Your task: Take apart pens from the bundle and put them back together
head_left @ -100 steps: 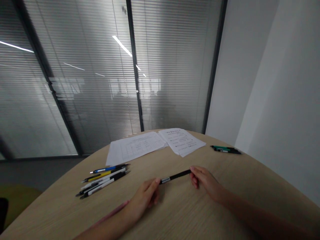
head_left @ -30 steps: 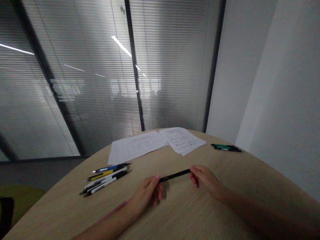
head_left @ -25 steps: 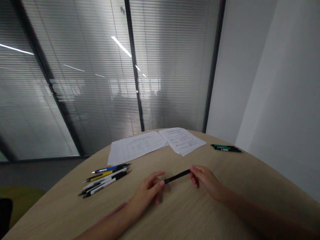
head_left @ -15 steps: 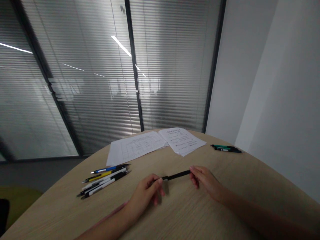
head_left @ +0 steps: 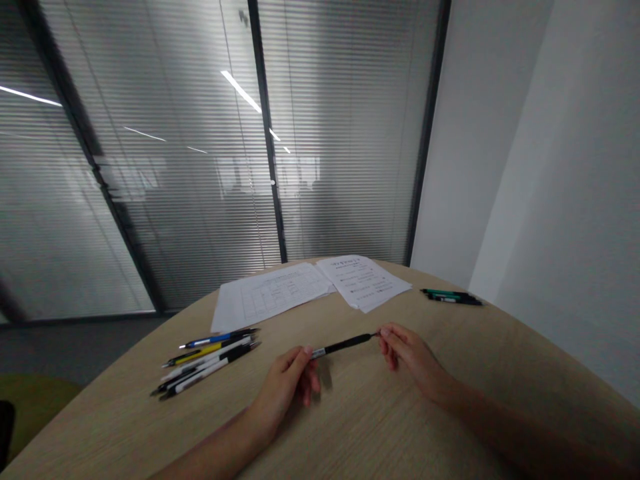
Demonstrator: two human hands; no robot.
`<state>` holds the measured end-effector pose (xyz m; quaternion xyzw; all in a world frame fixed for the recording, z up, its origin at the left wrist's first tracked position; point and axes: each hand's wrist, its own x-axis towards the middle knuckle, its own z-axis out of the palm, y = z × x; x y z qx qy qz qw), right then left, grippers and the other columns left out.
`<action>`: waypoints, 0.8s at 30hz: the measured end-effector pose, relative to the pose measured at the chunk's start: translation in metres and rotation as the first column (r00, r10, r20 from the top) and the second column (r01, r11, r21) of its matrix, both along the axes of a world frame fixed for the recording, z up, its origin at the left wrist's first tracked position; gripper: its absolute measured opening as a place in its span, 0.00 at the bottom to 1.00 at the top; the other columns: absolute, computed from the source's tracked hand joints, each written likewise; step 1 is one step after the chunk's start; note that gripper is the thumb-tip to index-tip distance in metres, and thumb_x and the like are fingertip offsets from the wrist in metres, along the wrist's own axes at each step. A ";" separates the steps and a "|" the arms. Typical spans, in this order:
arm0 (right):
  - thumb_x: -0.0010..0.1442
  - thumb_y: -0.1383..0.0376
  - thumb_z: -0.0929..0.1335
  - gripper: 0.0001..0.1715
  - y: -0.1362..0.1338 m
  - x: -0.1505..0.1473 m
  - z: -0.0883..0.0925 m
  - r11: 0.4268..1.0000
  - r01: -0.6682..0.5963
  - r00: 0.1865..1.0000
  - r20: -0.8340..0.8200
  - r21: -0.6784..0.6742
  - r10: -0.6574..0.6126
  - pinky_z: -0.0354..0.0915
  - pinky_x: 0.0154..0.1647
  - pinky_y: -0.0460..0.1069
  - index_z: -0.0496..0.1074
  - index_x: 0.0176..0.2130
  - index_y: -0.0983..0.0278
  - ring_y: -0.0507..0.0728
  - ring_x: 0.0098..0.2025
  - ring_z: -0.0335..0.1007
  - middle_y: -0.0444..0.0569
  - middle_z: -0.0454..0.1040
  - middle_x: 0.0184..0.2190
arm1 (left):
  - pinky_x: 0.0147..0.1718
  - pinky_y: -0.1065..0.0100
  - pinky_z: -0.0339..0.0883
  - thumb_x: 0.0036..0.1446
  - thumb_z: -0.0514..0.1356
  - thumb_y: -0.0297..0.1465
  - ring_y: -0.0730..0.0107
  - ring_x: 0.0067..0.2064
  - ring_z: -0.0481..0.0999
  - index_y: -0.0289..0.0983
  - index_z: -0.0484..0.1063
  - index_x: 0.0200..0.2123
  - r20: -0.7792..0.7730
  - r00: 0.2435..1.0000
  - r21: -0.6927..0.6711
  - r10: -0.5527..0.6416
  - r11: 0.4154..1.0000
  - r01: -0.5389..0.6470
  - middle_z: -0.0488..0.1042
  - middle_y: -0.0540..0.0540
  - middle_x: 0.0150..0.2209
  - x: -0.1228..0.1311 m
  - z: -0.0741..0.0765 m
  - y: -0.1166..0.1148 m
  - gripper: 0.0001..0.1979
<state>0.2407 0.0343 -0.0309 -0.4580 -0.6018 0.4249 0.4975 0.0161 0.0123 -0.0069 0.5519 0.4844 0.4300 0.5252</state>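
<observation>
Pen [head_left: 345, 345], apparently, between both hands [head_left: 285, 381] [head_left: 411, 360]

Office mtg room: glass partition [head_left: 175, 167] w/ slatted blinds [head_left: 340, 167], rounded wood-veneer surface [head_left: 380, 427] w/ printed sheets [head_left: 363, 283] & loose pens [head_left: 205, 363], plain white wall [head_left: 550, 167] on rt.

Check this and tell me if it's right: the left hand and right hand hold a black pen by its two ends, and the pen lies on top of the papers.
Not quite: the black pen is not on the papers. The head view shows it nearer the person, apart from them, above the wooden table. The left hand and right hand do hold it by its two ends.
</observation>
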 end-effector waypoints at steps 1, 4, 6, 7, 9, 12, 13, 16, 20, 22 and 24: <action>0.54 0.53 0.60 0.18 0.001 0.000 0.000 1.000 0.016 1.000 -0.004 0.013 -0.016 0.54 0.17 0.44 0.62 0.23 0.63 0.48 0.17 0.56 0.41 0.62 0.18 | 0.14 0.76 0.50 0.50 0.52 0.46 0.79 0.13 0.61 0.35 0.63 0.23 0.012 1.000 -0.002 0.005 1.000 -0.005 0.69 0.52 0.14 0.000 0.000 0.000 0.19; 0.54 0.55 0.60 0.14 0.003 0.002 -0.003 0.996 0.076 0.997 -0.016 0.049 -0.075 0.55 0.18 0.44 0.64 0.27 0.63 0.48 0.18 0.57 0.41 0.63 0.20 | 0.14 0.76 0.51 0.50 0.52 0.45 0.79 0.13 0.61 0.34 0.64 0.23 0.042 0.999 -0.009 0.019 1.000 -0.019 0.69 0.52 0.14 0.001 0.002 0.000 0.18; 0.55 0.57 0.59 0.13 0.007 0.004 -0.007 0.990 0.124 0.992 0.013 0.060 -0.125 0.56 0.18 0.45 0.65 0.31 0.63 0.49 0.18 0.58 0.41 0.63 0.20 | 0.14 0.76 0.51 0.50 0.52 0.45 0.79 0.13 0.61 0.34 0.64 0.23 0.053 0.998 -0.008 0.029 1.000 -0.029 0.68 0.52 0.14 0.001 0.003 0.000 0.18; 0.55 0.58 0.59 0.13 0.009 0.005 -0.009 0.987 0.145 0.988 0.047 0.064 -0.148 0.56 0.19 0.45 0.65 0.33 0.63 0.49 0.18 0.58 0.41 0.64 0.20 | 0.14 0.76 0.51 0.50 0.52 0.45 0.79 0.13 0.61 0.34 0.64 0.23 0.056 0.998 -0.008 0.032 0.999 -0.031 0.68 0.52 0.14 0.001 0.003 0.000 0.19; 0.56 0.59 0.59 0.12 0.012 0.008 -0.011 0.979 0.186 0.966 0.167 0.085 -0.198 0.58 0.20 0.45 0.66 0.36 0.62 0.50 0.19 0.60 0.42 0.66 0.22 | 0.14 0.76 0.51 0.49 0.53 0.45 0.79 0.13 0.61 0.34 0.64 0.23 0.062 0.998 -0.012 0.032 0.999 -0.032 0.68 0.52 0.14 0.001 0.004 0.000 0.18; 0.55 0.63 0.60 0.11 0.013 0.013 -0.008 0.954 0.190 0.861 0.428 0.232 -0.275 0.61 0.26 0.47 0.68 0.37 0.61 0.52 0.25 0.65 0.45 0.70 0.27 | 0.14 0.76 0.50 0.49 0.53 0.45 0.79 0.13 0.61 0.34 0.64 0.23 0.075 0.997 -0.018 0.036 0.999 -0.035 0.68 0.52 0.14 0.000 0.004 0.000 0.18; 0.55 0.64 0.60 0.10 0.012 0.015 -0.006 0.940 0.158 0.807 0.509 0.304 -0.300 0.62 0.30 0.48 0.68 0.37 0.61 0.53 0.28 0.66 0.47 0.72 0.30 | 0.14 0.76 0.50 0.49 0.53 0.45 0.79 0.13 0.61 0.34 0.64 0.23 0.079 0.996 -0.019 0.038 0.999 -0.037 0.68 0.52 0.14 0.000 0.003 0.000 0.18; 0.56 0.69 0.59 0.13 0.010 0.019 0.005 0.903 0.014 0.629 0.698 0.430 -0.342 0.61 0.38 0.49 0.70 0.38 0.62 0.56 0.37 0.67 0.50 0.72 0.36 | 0.14 0.75 0.49 0.48 0.53 0.45 0.79 0.12 0.60 0.34 0.64 0.22 0.085 0.996 -0.021 0.039 0.999 -0.038 0.68 0.52 0.13 0.001 0.003 0.000 0.18; 0.57 0.71 0.58 0.14 0.012 0.028 0.015 0.926 -0.078 0.356 0.878 0.370 -0.321 0.61 0.33 0.49 0.71 0.36 0.64 0.57 0.35 0.68 0.52 0.71 0.34 | 0.14 0.75 0.50 0.49 0.53 0.45 0.79 0.13 0.61 0.34 0.64 0.22 0.077 0.996 -0.020 0.037 0.999 -0.035 0.68 0.52 0.14 0.001 0.004 -0.001 0.18; 0.57 0.73 0.57 0.15 0.015 0.033 0.018 0.936 -0.070 0.249 0.914 0.346 -0.320 0.60 0.30 0.48 0.71 0.34 0.64 0.56 0.33 0.68 0.52 0.71 0.33 | 0.14 0.75 0.50 0.49 0.53 0.45 0.79 0.13 0.61 0.35 0.64 0.22 0.075 0.996 -0.016 0.044 0.999 -0.043 0.68 0.52 0.14 0.002 0.004 -0.001 0.18; 0.57 0.74 0.57 0.16 0.018 0.039 0.018 0.941 -0.068 0.194 0.929 0.332 -0.314 0.58 0.29 0.47 0.71 0.32 0.64 0.55 0.32 0.68 0.52 0.70 0.33 | 0.14 0.75 0.50 0.49 0.53 0.45 0.78 0.13 0.61 0.35 0.64 0.22 0.071 0.996 -0.014 0.046 0.999 -0.045 0.68 0.52 0.14 0.001 0.004 -0.001 0.18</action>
